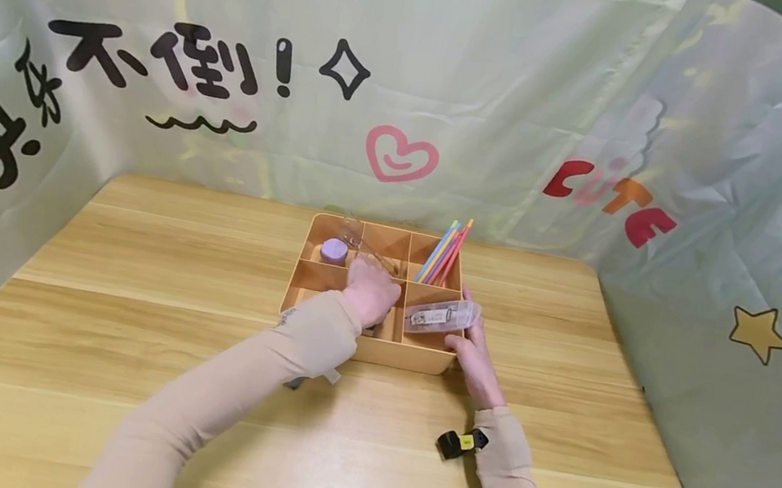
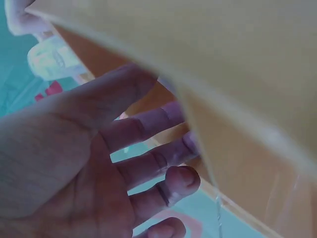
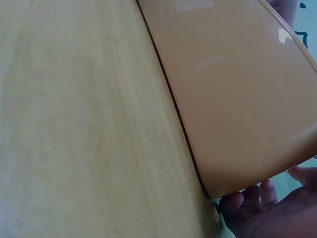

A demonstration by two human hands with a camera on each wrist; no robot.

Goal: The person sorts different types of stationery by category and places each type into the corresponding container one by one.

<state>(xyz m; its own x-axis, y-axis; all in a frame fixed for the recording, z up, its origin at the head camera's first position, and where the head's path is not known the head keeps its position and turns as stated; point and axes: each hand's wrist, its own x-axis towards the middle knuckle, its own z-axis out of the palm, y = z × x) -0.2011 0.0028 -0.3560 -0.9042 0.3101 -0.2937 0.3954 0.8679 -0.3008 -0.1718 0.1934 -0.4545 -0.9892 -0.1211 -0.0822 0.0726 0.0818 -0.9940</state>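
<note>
An orange-tan divided organizer box point(image 1: 412, 357) sits on the table. My left hand point(image 1: 371, 290) reaches down into its front middle compartment. In the left wrist view the thumb and nearer fingers point(image 2: 143, 126) go behind a divider, so their tips are hidden; the other fingers are loosely bent. Something small and dark shows under that hand in the head view. My right hand point(image 1: 475, 362) grips the box's right side, thumb over the rim, other fingers against the outer wall point(image 3: 237, 109). Beside it, a clear plastic container point(image 1: 442, 317) with a label leans in the front right compartment.
Slim coloured sticks point(image 1: 444, 256) stand in the back right compartment. A purple-topped round item point(image 1: 333, 251) sits at back left. A thin clear item lies across the back dividers. A printed cloth point(image 1: 500, 125) hangs behind the wooden table point(image 1: 193, 248).
</note>
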